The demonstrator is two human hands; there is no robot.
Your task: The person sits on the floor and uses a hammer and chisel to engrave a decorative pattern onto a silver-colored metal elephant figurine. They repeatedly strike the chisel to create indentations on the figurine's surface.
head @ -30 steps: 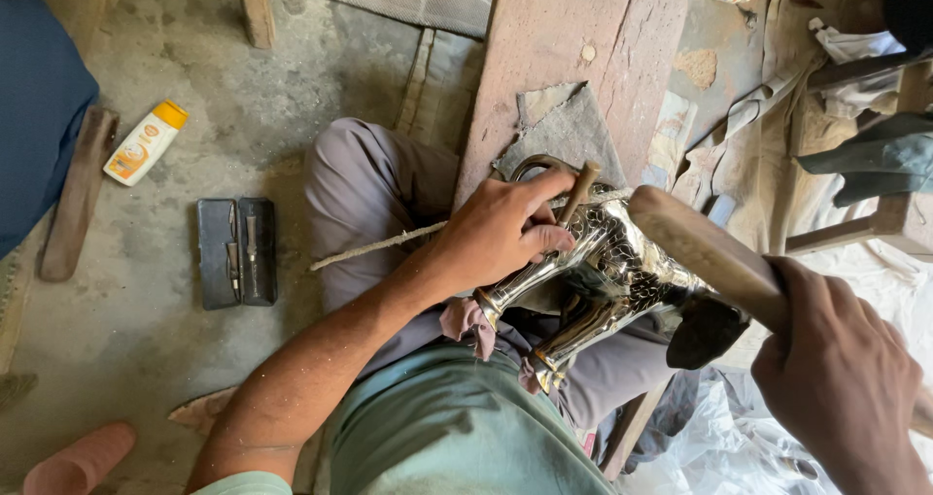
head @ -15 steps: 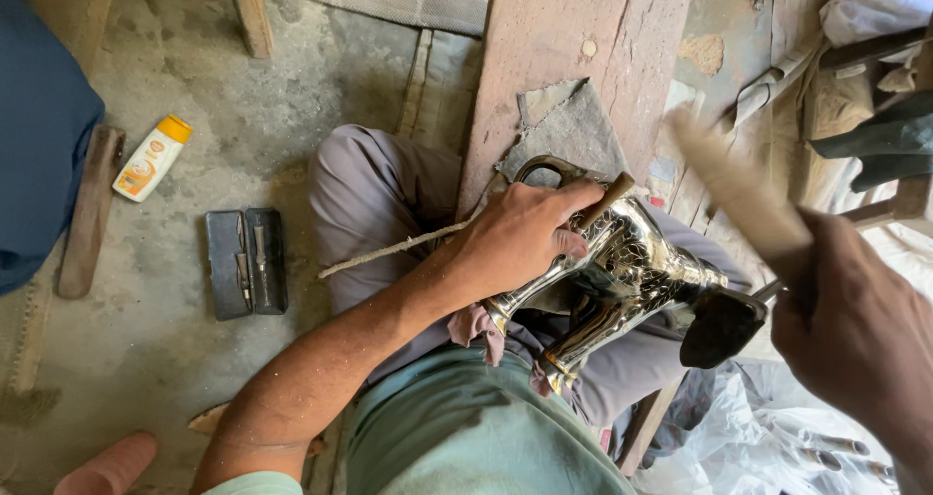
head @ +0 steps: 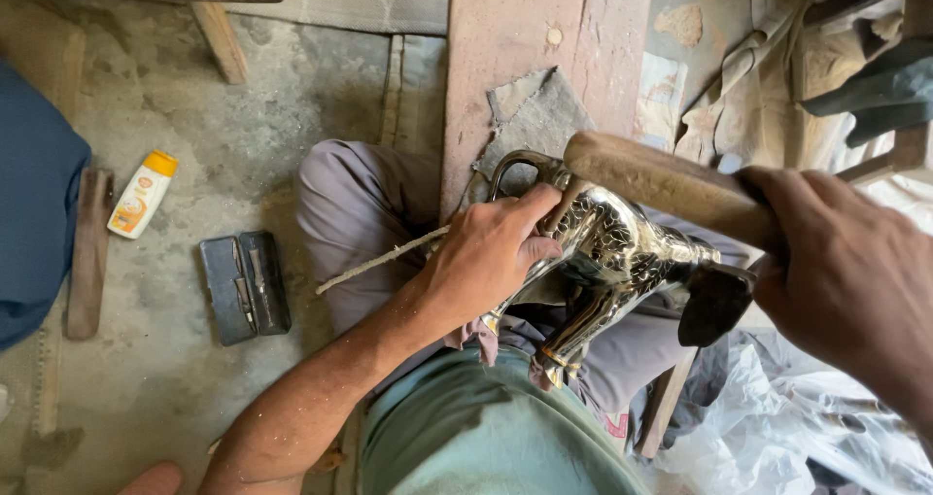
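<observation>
The metal animal figure (head: pixel 607 262) gleams silver, finely patterned, lying slantwise under your left hand (head: pixel 491 252), which grips it; your right hand (head: pixel 846 272) clasps a wooden mallet (head: pixel 661 179).

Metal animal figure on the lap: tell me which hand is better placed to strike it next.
Right, most likely. The right hand grips the wooden mallet just above the metal figure, while the left hand is clamped on the figure, steadying it.

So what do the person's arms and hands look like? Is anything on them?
Both are bare. The left hand has no glove, ring or watch, and its forearm shows no sleeve. The right hand is bare too; its arm runs out of view.
</observation>
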